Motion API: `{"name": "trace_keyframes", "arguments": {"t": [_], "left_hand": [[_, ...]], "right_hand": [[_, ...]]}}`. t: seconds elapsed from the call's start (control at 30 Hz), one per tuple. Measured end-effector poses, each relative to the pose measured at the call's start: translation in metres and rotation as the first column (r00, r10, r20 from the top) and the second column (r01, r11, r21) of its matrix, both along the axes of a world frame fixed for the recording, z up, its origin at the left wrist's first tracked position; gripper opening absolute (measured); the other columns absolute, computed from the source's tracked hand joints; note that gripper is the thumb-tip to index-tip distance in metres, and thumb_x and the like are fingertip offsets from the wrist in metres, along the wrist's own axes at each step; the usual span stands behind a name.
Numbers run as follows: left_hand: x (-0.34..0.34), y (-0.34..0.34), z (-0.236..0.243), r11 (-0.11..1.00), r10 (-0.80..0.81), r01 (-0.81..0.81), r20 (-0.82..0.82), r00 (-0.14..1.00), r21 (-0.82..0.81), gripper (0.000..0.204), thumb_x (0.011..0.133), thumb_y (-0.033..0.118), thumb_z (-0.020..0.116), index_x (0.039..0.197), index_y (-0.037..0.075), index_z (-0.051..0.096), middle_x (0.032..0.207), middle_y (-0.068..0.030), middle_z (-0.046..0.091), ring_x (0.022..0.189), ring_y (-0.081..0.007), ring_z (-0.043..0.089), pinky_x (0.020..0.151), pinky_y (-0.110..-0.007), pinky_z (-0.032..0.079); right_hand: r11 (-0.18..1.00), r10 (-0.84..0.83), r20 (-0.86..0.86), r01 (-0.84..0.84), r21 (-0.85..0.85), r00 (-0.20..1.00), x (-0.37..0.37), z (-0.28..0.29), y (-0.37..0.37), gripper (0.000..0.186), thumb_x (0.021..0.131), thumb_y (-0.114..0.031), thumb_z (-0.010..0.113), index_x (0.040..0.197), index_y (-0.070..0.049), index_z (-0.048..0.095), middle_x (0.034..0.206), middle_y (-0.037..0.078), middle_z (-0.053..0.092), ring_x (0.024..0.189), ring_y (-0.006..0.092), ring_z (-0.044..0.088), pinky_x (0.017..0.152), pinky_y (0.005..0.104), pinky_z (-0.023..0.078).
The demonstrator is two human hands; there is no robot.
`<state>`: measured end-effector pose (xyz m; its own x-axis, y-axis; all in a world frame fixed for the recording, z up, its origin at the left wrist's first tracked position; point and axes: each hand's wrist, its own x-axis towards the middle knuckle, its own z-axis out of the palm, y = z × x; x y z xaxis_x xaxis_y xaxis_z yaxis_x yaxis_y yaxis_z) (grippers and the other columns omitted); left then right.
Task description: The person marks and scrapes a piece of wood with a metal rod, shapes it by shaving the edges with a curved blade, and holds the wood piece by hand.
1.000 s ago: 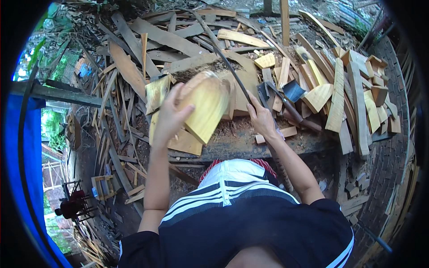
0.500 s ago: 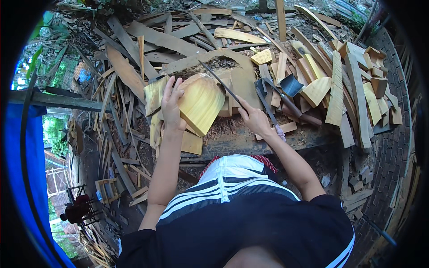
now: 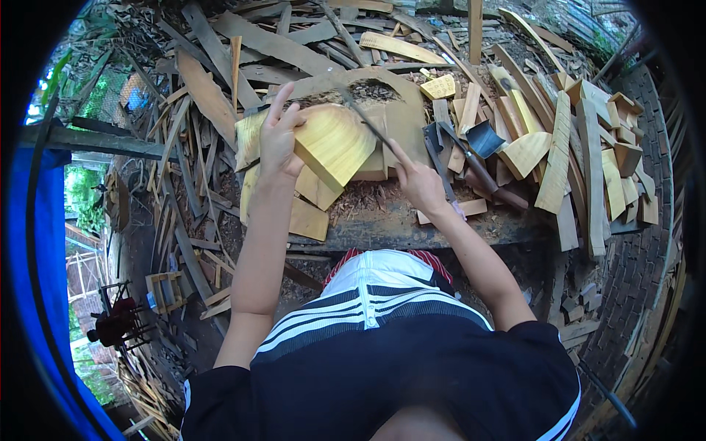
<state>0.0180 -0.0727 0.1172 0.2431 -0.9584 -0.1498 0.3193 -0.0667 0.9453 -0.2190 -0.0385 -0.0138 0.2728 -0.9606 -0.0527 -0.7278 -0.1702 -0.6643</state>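
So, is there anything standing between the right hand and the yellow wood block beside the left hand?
Only the dark blade that the right hand holds: it slants across the gap toward the upper right edge of the yellow wood block. Whether blade and block touch, I cannot tell. Nothing else visibly stands between.

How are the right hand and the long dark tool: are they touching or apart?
Touching. The head view shows it: the right hand grips the near end of the long dark tool.
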Motion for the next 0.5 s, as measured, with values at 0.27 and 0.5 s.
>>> {"name": "trace_keyframes", "arguments": {"t": [0.27,0.5], "left_hand": [[0.005,0.013,-0.003,1.000,-0.025,0.024,0.099,0.995,0.013,0.072,0.079,-0.012,0.049,0.146,0.011,0.042,0.140,-0.0227,0.042,0.112,-0.0208,0.056,0.096,-0.032,0.049],[0.006,0.011,0.003,0.997,-0.073,0.068,0.144,0.987,0.038,0.073,0.079,-0.011,0.050,0.148,0.010,0.039,0.142,-0.0245,0.039,0.118,-0.0223,0.054,0.097,-0.032,0.048]], "right_hand": [[0.996,-0.001,0.301,-0.026,0.084,0.954,-0.009,0.043,-0.010,0.052,0.098,-0.025,0.051,0.148,-0.030,0.037,0.084,0.027,0.064,0.077,0.0411,0.065,0.071,0.0441,0.048],[0.990,0.001,0.316,0.045,-0.136,0.949,0.008,0.032,-0.007,0.051,0.098,-0.022,0.050,0.147,-0.028,0.038,0.075,0.026,0.064,0.071,0.0447,0.063,0.065,0.0512,0.049]]}}
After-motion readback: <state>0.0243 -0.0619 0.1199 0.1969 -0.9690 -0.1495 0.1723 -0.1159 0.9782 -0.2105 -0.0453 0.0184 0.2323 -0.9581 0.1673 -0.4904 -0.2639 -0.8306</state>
